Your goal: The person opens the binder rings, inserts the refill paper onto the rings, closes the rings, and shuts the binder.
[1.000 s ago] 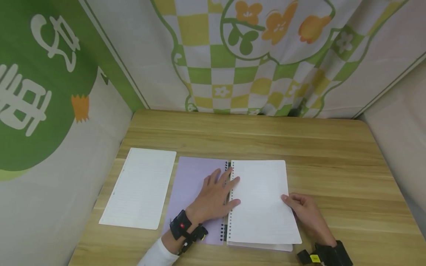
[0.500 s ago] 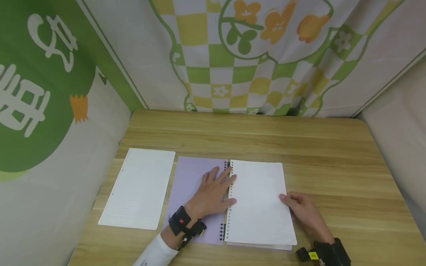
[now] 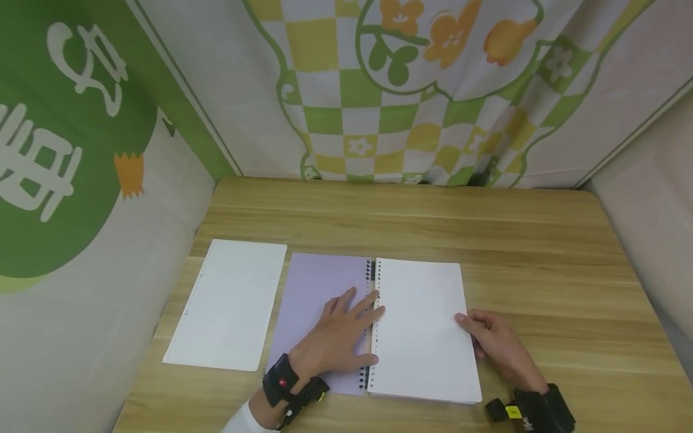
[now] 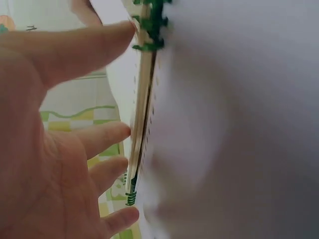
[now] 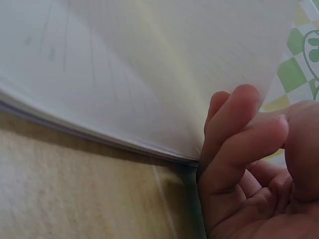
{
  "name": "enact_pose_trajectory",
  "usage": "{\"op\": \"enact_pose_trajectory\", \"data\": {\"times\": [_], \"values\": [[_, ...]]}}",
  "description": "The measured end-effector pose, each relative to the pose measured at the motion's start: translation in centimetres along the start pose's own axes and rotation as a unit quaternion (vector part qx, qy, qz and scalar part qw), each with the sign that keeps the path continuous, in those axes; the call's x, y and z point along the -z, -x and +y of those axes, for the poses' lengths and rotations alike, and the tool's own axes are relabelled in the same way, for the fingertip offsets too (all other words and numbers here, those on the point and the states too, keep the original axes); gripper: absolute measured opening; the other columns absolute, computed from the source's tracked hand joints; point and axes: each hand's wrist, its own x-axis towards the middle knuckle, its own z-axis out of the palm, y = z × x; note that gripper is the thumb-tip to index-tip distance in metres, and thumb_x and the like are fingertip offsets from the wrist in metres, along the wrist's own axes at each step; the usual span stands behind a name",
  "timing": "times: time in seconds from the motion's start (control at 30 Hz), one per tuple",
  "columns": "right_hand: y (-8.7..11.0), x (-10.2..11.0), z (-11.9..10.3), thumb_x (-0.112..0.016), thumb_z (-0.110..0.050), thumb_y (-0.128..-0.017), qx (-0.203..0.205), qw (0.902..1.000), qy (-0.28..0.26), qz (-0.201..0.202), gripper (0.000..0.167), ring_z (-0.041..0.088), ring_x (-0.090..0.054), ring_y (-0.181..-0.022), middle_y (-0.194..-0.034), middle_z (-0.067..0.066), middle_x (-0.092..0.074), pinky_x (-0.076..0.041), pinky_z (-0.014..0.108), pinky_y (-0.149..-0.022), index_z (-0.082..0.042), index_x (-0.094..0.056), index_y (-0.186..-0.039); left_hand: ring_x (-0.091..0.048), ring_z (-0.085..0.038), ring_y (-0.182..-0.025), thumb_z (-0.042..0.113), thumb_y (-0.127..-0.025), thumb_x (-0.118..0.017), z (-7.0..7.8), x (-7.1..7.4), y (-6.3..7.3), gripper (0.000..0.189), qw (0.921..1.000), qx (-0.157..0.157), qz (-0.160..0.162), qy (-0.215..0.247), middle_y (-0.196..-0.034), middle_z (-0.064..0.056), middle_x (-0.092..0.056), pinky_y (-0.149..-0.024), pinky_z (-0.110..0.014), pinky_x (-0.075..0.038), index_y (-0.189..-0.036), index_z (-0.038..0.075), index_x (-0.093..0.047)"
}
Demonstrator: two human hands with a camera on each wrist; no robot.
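A ring-bound notebook lies spread on the table, its purple cover (image 3: 325,276) to the left and punched white lined paper (image 3: 422,343) to the right. With fingers spread, my left hand (image 3: 335,340) rests across the binding, fingertips on the punched edge of the paper. Green binding rings (image 4: 152,25) show at both ends of the spine in the left wrist view. My right hand (image 3: 500,346) pinches the right edge of the top sheet between thumb and fingers. In the right wrist view, curled fingers (image 5: 244,107) sit against that lifted sheet (image 5: 149,64), above other pages.
A loose punched lined sheet (image 3: 230,307) lies left of the notebook. Bare wooden tabletop (image 3: 411,222) extends behind it and to the right. A patterned curtain (image 3: 400,120) hangs along the table's back edge.
My left hand has slid along the binding toward the table's front. The top sheet has come down and lines up more closely with the pages below. The right hand keeps its pinch.
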Motion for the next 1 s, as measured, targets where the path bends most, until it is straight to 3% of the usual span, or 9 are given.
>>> {"op": "enact_pose_trajectory", "data": {"times": [0.3, 0.63, 0.83, 1.0], "values": [[0.1, 0.7, 0.1, -0.07, -0.04, -0.105, 0.007, 0.999, 0.043, -0.004, 0.043, 0.013, -0.049, -0.058, -0.071, 0.0, -0.055, -0.043, 0.026, -0.054, 0.001, -0.071, -0.119, -0.01, -0.047, -0.164, 0.064, -0.084, -0.082, 0.1, -0.1, 0.8, 0.104, 0.9989, -0.006, -0.032, 0.032, -0.18, 0.0, -0.015, -0.127, -0.07, -0.018, -0.168, 0.024, -0.036], [0.3, 1.2, 0.0, -0.071, -0.038, -0.104, 0.043, 0.9964, 0.071, -0.021, 0.039, 0.014, -0.052, -0.055, -0.069, 0.005, -0.063, -0.047, 0.027, -0.052, 0.0, -0.072, -0.111, -0.007, -0.051, -0.163, 0.054, -0.095, -0.074, -0.2, -0.3, 0.6, 0.087, 0.9989, -0.014, -0.025, 0.038, -0.181, -0.002, -0.012, -0.126, -0.072, -0.015, -0.168, 0.026, -0.036], [0.1, 1.6, 0.2, -0.071, -0.039, -0.104, 0.038, 0.9931, 0.111, -0.007, 0.039, 0.015, -0.056, -0.058, -0.071, 0.004, -0.066, -0.049, 0.027, -0.054, -0.002, -0.073, -0.113, -0.004, -0.05, -0.164, 0.051, -0.092, -0.077, -0.1, -0.3, 0.7, 0.089, 0.9985, -0.009, -0.034, 0.041, -0.181, -0.001, -0.01, -0.127, -0.071, -0.013, -0.168, 0.027, -0.036], [0.3, 1.9, 0.0, -0.069, -0.034, -0.106, 0.036, 0.9949, 0.093, 0.02, 0.036, 0.015, -0.062, -0.062, -0.078, 0.005, -0.071, -0.051, 0.028, -0.052, 0.001, -0.073, -0.11, -0.005, -0.05, -0.164, 0.051, -0.091, -0.078, 0.0, -0.3, 0.8, 0.091, 0.9986, -0.009, -0.036, 0.038, -0.181, -0.001, -0.011, -0.127, -0.07, -0.015, -0.168, 0.027, -0.036]]}}
